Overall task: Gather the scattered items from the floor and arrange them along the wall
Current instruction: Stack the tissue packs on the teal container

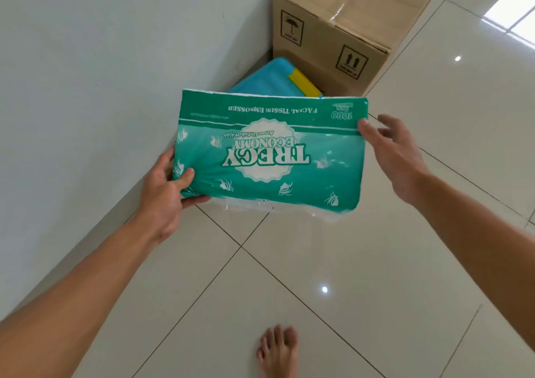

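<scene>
Your left hand grips the lower left corner of the green plastic-wrapped pack of facial tissue, thumb on the printed face and fingers curled under it. Your right hand is spread and relaxed at the other end; only its thumb tip touches the upper right edge, the fingers stand free of the pack. So the pack hangs in the air between your two hands, above the glossy white tiled floor, and just before the flat blue and yellow packet that lies beyond your hands at the foot of the white wall.

One risk is that the pack slips. The wrapper is smooth, thin film, and the contents are soft, so a grip at one corner lets the far end sag and pull out of your fingers. It is safer if your right hand takes a true hold first. A second risk: if you set it down carelessly, it may land on the blue packet, or slide away from the wall on the polished tiles. The brown taped cardboard box farther beyond is stiff and square; the pack is pillow-like and will not stand firmly on its narrow edge. Your bare foot is below your hands, well apart from the pack.
</scene>
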